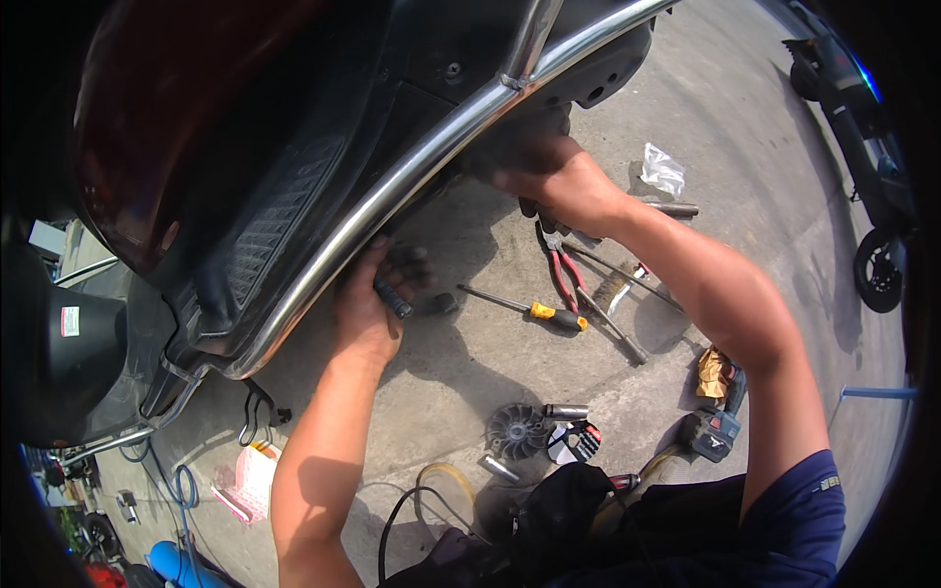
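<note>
A black and dark red scooter [245, 235] fills the upper left, with a chrome side bar [392, 186] along its edge. My left hand [365, 306] is just below the bar, its darkened fingers curled. It holds a short dark cylindrical piece [393, 297] against the palm. Farther right, my right hand [551, 176] reaches in under the scooter's edge. Its fingers are lost in deep shadow, so what they touch is hidden. Below that hand lie red-handled pliers [564, 274]. A yellow and black screwdriver [549, 315] rests on the ground between my forearms.
Metal rods [613, 325] lie near the pliers, with a clear plastic bag [664, 170] beyond. A finned fan wheel [517, 431] and metal sockets [566, 412] are near me. A cordless power tool [713, 431] sits by my right elbow; a kick scooter [863, 186] stands far right.
</note>
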Available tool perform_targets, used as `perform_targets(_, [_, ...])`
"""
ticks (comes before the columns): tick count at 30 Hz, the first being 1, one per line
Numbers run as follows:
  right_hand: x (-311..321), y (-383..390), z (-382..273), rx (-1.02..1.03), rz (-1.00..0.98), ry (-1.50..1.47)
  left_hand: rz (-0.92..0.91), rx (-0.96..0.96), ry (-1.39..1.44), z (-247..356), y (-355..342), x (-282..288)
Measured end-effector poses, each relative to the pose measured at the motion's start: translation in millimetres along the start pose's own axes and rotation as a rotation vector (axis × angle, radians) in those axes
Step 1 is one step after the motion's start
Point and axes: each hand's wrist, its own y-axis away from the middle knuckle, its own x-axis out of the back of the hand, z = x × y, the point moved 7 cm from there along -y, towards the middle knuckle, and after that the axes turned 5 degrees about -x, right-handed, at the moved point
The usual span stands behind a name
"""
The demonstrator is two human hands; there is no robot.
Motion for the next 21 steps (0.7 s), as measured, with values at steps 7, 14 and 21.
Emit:
perform_targets(7, [-49.0, 20.7, 7.8, -0.417, 0.089, -0.673, -0.034, -0.03, -0.018, -3.0, -5.9, 4.3])
perform_targets(14, [-110.7, -0.8, -16.4, -0.275, 0.706, -0.834, -0.001, -0.059, 0.067, -5.9, -7.1, 1.0])
perform_targets(21, [-52.9, 11.8, 0.0, -0.37, -0.009, -0.773, 0.061, -0.04, -0.043, -2.1, -4.2, 8.6])
